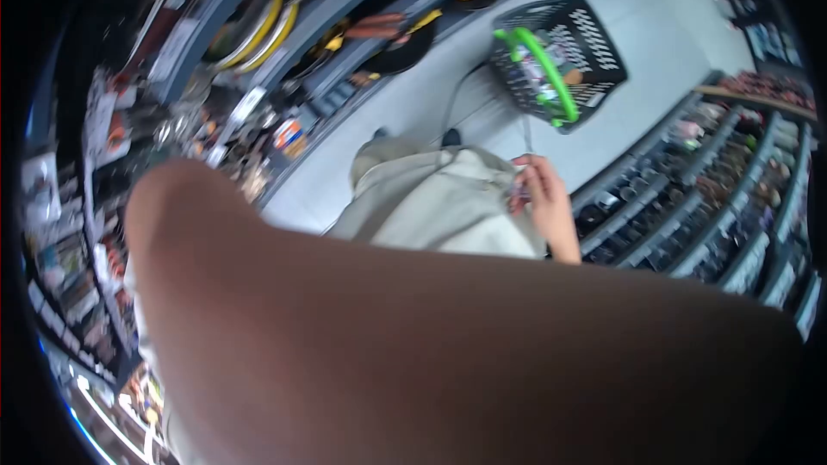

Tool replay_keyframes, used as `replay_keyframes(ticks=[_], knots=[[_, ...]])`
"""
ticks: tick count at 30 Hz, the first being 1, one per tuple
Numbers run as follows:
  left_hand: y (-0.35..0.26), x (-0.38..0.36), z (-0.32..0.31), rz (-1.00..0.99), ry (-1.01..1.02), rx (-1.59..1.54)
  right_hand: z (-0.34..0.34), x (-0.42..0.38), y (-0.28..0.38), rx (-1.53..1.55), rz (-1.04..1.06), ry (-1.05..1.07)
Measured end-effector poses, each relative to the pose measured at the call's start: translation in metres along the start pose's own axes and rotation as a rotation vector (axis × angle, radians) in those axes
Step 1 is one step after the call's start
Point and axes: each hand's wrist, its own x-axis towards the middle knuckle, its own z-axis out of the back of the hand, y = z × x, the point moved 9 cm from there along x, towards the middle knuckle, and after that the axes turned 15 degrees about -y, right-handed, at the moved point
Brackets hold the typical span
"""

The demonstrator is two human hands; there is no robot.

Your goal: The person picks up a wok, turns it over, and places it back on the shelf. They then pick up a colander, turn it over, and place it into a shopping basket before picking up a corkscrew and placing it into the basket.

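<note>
My right hand is beside the light trousers, its fingers curled around something small and partly hidden that I cannot make out. A thin dark line runs between this hand and the basket. A large bare arm, blurred and very close, crosses the lower view with its elbow at the left; it appears to be my left arm, and its hand is out of view. Beyond my right hand, a black basket with a bright green handle stands on the floor, with packaged items inside.
Pans with brown handles sit on the shelves at the upper left. Hanging packaged goods line the left side. Racks of small items stand at the right. The pale floor runs between them, and two dark shoe tips show beyond the trousers.
</note>
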Motion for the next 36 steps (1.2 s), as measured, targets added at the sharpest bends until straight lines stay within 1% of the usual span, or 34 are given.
replay_keyframes(ticks=[4, 9, 10, 11, 14, 15, 18, 20, 23, 24, 27, 29, 30, 34, 36], knots=[[-0.003, -0.003, -0.001, -0.009, 0.013, 0.007, 0.012, -0.001, -0.004, 0.055, -0.017, 0.001], [-0.006, -0.008, -0.002, -0.020, -0.027, 0.015, 0.000, -0.001, -0.009, 0.100, -0.031, 0.015], [-0.006, -0.006, -0.002, -0.020, -0.034, 0.008, -0.001, 0.000, -0.008, 0.084, 0.009, 0.023], [-0.006, -0.007, -0.004, -0.017, -0.037, 0.004, -0.007, -0.002, -0.007, 0.081, 0.006, 0.037], [0.000, -0.008, -0.004, -0.006, -0.021, -0.006, -0.005, -0.002, 0.008, 0.056, 0.021, 0.013], [0.000, -0.009, -0.006, -0.013, -0.012, -0.002, -0.002, -0.003, 0.006, -0.008, 0.019, 0.004], [-0.003, -0.012, -0.010, -0.029, 0.038, 0.002, -0.005, -0.001, 0.009, 0.046, 0.026, -0.026], [-0.004, -0.014, -0.009, -0.028, 0.028, -0.007, -0.004, -0.005, -0.002, 0.100, -0.006, -0.024], [-0.009, -0.009, -0.011, -0.048, 0.001, -0.009, -0.006, -0.006, 0.000, 0.074, 0.022, 0.002], [-0.009, -0.010, -0.014, -0.034, -0.015, -0.007, -0.009, -0.007, 0.002, 0.078, -0.006, 0.004], [-0.011, -0.009, -0.019, -0.038, -0.035, -0.009, -0.012, -0.005, 0.005, 0.100, 0.065, 0.038], [-0.012, -0.008, -0.023, -0.039, -0.054, 0.002, -0.010, -0.007, 0.005, 0.139, 0.037, 0.033], [-0.013, -0.008, -0.023, -0.043, -0.065, -0.003, -0.010, -0.008, 0.009, 0.162, 0.063, 0.046], [-0.012, -0.008, -0.030, -0.052, -0.097, -0.007, -0.010, -0.007, 0.001, 0.068, 0.099, 0.002], [-0.008, -0.006, -0.034, -0.058, -0.127, -0.035, -0.014, -0.013, 0.005, 0.117, -0.006, -0.007]])
